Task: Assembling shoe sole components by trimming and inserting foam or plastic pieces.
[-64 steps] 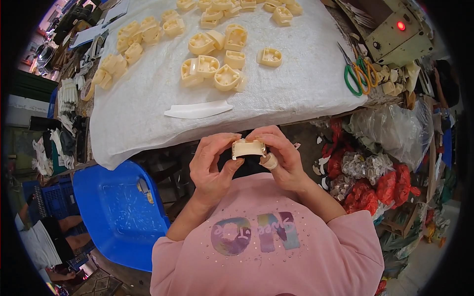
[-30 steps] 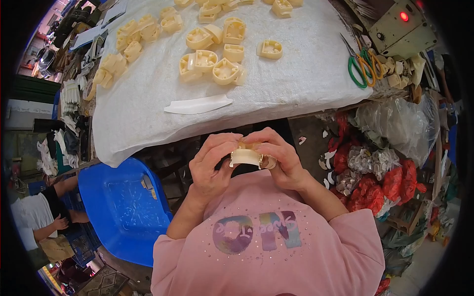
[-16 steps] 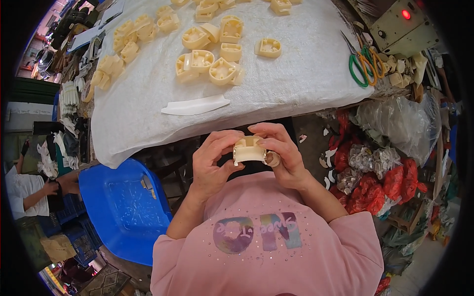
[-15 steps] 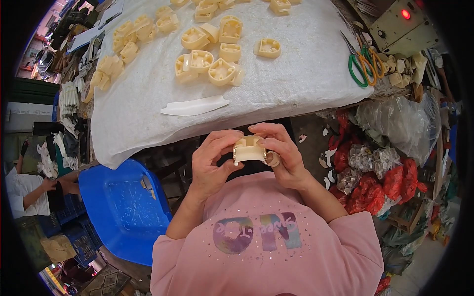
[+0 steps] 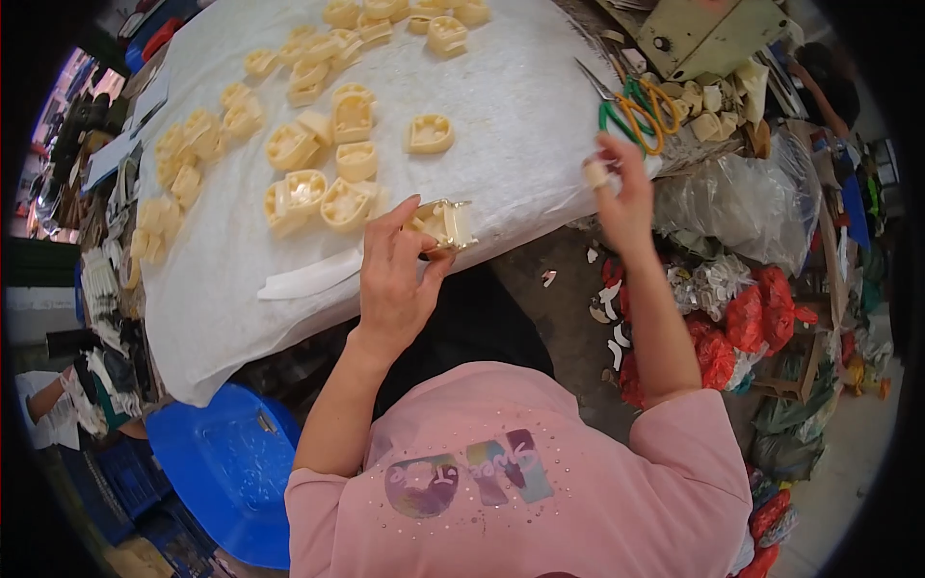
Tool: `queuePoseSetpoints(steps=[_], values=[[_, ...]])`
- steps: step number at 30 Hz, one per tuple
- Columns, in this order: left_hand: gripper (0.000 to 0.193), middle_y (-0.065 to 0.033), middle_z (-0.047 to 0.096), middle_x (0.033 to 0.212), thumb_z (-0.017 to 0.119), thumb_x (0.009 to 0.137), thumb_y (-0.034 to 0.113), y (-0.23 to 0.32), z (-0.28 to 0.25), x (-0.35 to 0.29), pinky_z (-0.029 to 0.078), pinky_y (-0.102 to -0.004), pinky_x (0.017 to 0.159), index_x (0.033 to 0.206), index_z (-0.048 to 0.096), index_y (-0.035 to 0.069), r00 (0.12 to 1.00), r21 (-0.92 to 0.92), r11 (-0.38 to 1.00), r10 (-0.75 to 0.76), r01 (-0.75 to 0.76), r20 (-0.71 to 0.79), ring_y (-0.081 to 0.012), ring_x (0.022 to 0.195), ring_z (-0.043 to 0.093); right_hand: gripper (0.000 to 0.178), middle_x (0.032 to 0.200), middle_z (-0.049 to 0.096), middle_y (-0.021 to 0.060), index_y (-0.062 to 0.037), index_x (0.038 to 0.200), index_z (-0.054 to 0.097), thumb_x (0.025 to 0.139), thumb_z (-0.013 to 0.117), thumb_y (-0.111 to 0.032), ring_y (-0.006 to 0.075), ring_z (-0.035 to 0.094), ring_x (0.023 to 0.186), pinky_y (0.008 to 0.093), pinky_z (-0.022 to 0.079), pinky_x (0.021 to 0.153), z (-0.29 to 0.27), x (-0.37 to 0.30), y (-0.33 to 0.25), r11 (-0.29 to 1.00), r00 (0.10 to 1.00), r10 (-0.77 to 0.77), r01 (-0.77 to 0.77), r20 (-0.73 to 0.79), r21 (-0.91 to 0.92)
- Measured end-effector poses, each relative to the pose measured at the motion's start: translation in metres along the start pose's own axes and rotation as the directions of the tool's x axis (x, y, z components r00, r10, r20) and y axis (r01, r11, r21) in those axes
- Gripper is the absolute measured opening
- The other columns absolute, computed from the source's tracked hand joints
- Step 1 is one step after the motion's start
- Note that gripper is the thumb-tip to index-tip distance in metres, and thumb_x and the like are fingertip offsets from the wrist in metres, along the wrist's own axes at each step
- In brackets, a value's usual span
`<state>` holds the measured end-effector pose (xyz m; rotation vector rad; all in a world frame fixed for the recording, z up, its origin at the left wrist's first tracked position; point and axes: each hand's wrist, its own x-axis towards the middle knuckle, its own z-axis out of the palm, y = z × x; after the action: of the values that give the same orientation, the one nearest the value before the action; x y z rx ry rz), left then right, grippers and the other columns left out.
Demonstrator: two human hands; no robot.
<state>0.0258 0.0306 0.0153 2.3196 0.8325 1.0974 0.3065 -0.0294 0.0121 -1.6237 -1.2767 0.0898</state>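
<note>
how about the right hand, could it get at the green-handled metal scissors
Probably yes: the right hand is beside the green-handled metal scissors, though orange-handled metal scissors overlap them.

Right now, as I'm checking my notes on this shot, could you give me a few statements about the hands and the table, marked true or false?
1. The left hand holds a gold-edged cream piece. True.
2. The right hand also grips that piece. False: the right hand is apart from it, close to the green-handled scissors.
3. A white strip lies on the white table covering. True.
4. The red plastic bags lie on top of the table. False: the red plastic bags are below it, off to the right.
5. More cream pieces lie on the covering, beyond the left hand. True.
</note>
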Motion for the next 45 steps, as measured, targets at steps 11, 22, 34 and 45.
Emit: queuePoseSetpoints(steps=[11,22,34,45], values=[[0.03,-0.0167,0.051,0.12,0.074,0.066,0.0,-0.005,0.037,0.02,0.045,-0.0396,0.085,0.091,0.058,0.003,0.997,0.065,0.998,-0.021,0.016,0.081,-0.0339,0.103,0.052,0.066,0.107,0.05,0.0235,-0.0107,0.125,0.055,0.072,0.069,-0.048,0.0394,0.046,0.105,0.0446,0.039,0.092,-0.021,0.073,0.076,0.623,0.962,0.249,-0.074,0.108,-0.778],[0.029,-0.0148,0.058,0.112,0.069,0.065,-0.005,-0.016,0.035,0.016,0.047,-0.0373,0.086,0.092,0.061,0.003,0.987,-0.027,0.989,-0.143,0.145,0.067,-0.0311,0.102,0.057,0.069,0.104,0.054,0.014,-0.0048,0.139,0.029,0.073,0.049,-0.001,0.022,0.057,0.093,0.0339,0.048,0.08,-0.007,0.028,-0.029,0.568,0.94,0.334,-0.262,0.073,0.78],[0.029,-0.0135,0.059,0.11,0.069,0.062,-0.007,-0.016,0.039,0.017,0.047,-0.0374,0.085,0.089,0.061,0.003,0.991,-0.031,0.991,-0.128,0.129,0.041,-0.0303,0.101,0.057,0.059,0.086,0.047,0.01,-0.0088,0.142,0.02,0.088,0.045,-0.009,0.0156,0.044,0.074,0.0326,0.04,0.068,0.062,-0.03,-0.081,0.55,0.936,0.226,-0.351,0.27,0.758],[0.03,-0.0129,0.06,0.108,0.069,0.061,-0.007,-0.019,0.04,0.017,0.046,-0.0378,0.085,0.088,0.06,0.003,0.993,-0.009,0.994,-0.104,0.105,0.05,-0.0304,0.101,0.056,0.056,0.088,0.049,0.0109,-0.0046,0.14,0.022,0.09,0.046,-0.01,0.015,0.047,0.073,0.0304,0.041,0.068,0.044,-0.025,-0.073,0.332,0.929,0.307,-0.31,0.208,0.891]])
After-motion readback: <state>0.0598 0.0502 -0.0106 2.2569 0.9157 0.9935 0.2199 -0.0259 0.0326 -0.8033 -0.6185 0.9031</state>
